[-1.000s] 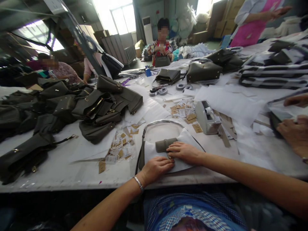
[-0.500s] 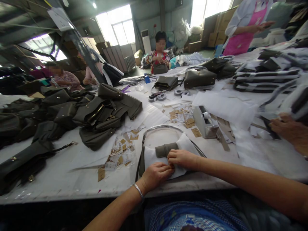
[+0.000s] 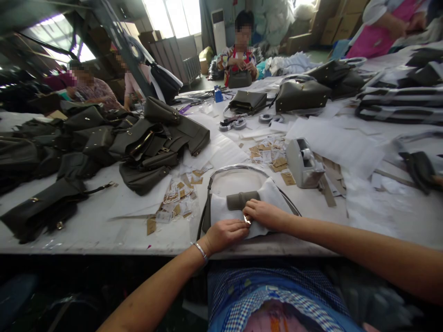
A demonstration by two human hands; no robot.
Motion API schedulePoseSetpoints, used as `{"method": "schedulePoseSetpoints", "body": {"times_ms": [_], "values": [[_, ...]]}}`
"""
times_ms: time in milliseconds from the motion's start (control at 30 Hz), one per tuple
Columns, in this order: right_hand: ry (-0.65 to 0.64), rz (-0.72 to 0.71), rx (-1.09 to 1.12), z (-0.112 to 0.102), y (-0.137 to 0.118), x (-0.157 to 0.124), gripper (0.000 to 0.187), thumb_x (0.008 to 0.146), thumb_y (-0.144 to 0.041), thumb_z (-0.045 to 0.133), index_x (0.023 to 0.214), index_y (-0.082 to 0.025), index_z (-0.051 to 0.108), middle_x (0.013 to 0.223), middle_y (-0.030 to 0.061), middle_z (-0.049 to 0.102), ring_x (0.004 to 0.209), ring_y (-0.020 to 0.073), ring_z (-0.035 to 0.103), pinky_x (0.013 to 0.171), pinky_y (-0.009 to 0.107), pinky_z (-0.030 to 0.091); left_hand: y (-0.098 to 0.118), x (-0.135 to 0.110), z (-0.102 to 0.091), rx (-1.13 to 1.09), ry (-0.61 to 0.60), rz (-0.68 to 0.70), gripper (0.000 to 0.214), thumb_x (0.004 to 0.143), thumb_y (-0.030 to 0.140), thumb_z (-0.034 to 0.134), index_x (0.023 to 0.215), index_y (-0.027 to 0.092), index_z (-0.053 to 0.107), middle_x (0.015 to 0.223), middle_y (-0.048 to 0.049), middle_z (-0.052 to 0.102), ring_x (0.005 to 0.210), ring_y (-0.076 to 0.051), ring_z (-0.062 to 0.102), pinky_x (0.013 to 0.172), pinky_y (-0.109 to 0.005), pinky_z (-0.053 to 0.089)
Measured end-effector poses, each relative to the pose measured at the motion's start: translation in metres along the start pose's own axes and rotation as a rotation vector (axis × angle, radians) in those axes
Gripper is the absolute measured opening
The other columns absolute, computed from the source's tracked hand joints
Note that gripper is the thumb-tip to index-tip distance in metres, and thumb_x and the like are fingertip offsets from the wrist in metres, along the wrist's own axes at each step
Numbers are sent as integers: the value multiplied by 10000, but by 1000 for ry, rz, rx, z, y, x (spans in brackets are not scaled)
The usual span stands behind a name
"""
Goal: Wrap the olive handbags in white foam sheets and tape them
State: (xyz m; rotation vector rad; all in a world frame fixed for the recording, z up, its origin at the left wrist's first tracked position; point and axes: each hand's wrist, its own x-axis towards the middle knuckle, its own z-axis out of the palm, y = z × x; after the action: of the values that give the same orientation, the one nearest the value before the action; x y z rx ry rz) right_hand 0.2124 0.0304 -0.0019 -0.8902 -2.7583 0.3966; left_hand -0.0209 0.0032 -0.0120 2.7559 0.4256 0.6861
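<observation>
A dark olive handbag [image 3: 205, 216] lies on the table in front of me, its strap [image 3: 238, 167] looped upward in a clear wrap. White foam sheet [image 3: 218, 207] covers most of its front, with an olive flap tab [image 3: 236, 201] on top. My right hand [image 3: 266, 214] has its fingertips pinched on a shiny metal clasp [image 3: 247, 219] below the tab. From the left, my left hand [image 3: 226, 234] rests on the bag's lower front, fingers pressed together and tips at the clasp. Its thumb is hidden.
Loose paper tags [image 3: 176, 198] and more tags [image 3: 272, 154] lie beyond the bag. A grey tape dispenser [image 3: 304, 163] stands right of them. Piled olive bags [image 3: 138, 147] fill the left side. At far right a co-worker's hand [image 3: 438, 180] shows. Another person [image 3: 240, 64] sits opposite.
The view has tilted down. My right fingertips have shifted slightly on the clasp, which shows more plainly now. The co-worker's hand at right has moved away toward the frame's edge.
</observation>
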Motion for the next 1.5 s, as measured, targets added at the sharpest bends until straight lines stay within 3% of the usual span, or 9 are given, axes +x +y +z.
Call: {"method": "schedulePoseSetpoints", "body": {"times_ms": [133,267,467,700,833,1067,1500], "values": [[26,39,34,1,0,-3,111,954,-144,519,960,-149,629,916,75,610,857,208,538,782,328,457,2,1,-2,-31,-16,-40,212,992,199,502,1120,174,669,1191,-59,717,1151,-177,652,1055,-314,513],[93,31,229,-3,2,-9,163,995,-214,480,970,-175,636,941,59,622,877,183,559,797,308,474,5,1,-4,-73,-43,-112,226,997,231,493,1127,201,674,1212,-43,709,1148,-175,651,1053,-308,504],[117,8,321,-2,6,-10,168,988,-219,493,967,-174,653,937,71,627,879,184,565,791,313,483,11,8,-9,-149,-58,-294,213,979,285,520,1090,273,701,1178,-12,722,1066,-162,682,969,-278,529],[154,58,354,7,7,-13,165,993,-258,504,989,-169,643,954,78,631,889,188,590,804,319,500,35,30,5,-102,133,-720,112,930,329,625,985,239,662,961,-12,705,892,-181,672,822,-290,531],[183,70,364,9,7,-15,173,995,-265,496,999,-176,645,954,75,638,882,187,598,787,313,501,47,41,17,-66,244,-899,150,880,295,696,996,224,633,975,-17,649,897,-193,633,803,-311,517],[209,30,330,9,8,-19,187,989,-232,474,988,-174,652,915,77,626,851,192,580,752,311,494,50,55,19,-82,297,-1008,86,829,201,750,886,206,686,901,-9,653,857,-169,626,788,-291,507],[250,-63,310,12,9,-27,197,948,-123,464,1005,-179,644,941,76,617,892,204,544,786,319,486,59,72,14,41,152,-1167,78,807,196,761,747,196,711,794,-30,668,749,-194,621,721,-319,480]]}}
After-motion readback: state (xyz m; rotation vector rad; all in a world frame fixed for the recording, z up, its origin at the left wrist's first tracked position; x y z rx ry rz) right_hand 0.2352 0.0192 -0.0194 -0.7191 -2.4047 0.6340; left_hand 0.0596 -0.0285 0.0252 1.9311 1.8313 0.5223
